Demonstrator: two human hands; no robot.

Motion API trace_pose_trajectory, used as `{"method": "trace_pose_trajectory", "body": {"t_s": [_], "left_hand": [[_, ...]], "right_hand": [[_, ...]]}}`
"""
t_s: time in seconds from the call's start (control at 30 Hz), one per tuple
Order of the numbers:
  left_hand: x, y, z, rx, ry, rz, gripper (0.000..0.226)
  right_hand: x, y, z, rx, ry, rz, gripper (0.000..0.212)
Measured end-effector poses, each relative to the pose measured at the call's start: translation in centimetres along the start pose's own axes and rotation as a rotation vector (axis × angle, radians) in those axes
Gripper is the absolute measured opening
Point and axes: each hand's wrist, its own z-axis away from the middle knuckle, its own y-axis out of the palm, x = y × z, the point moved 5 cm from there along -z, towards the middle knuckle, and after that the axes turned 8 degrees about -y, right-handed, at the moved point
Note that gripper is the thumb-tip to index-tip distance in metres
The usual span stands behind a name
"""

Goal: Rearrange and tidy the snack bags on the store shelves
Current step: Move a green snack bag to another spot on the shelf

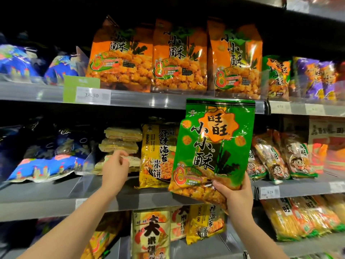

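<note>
Several shelves (46, 193) are running across the view. Three orange bags (179, 57) are standing side by side on an upper one. The green bag (214, 146) is hanging upright in front of the shelf below, overlapping a yellow bag (156, 157) standing there. The right hand (237, 195) is gripping its lower right corner, thumb lying across the front. The left hand (114, 171) is reaching toward stacked pale packs (121, 141), fingers loosely curled, holding nothing.

A shop — shelves (130, 200) of snack bags (179, 58), price tags (92, 95).
</note>
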Motion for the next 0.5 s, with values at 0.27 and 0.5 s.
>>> {"method": "trace_pose_trajectory", "body": {"t_s": [0.27,0.5], "left_hand": [[1.7,5.8,0.5,0.429,-0.198,-0.559,0.067],[2.0,5.8,0.9,0.375,-0.063,-0.578,0.05]], "right_hand": [[0.7,-0.5,0.9,-0.031,0.007,0.014,0.086],[0.6,-1.5,1.8,-0.079,0.035,0.002,0.085]]}}
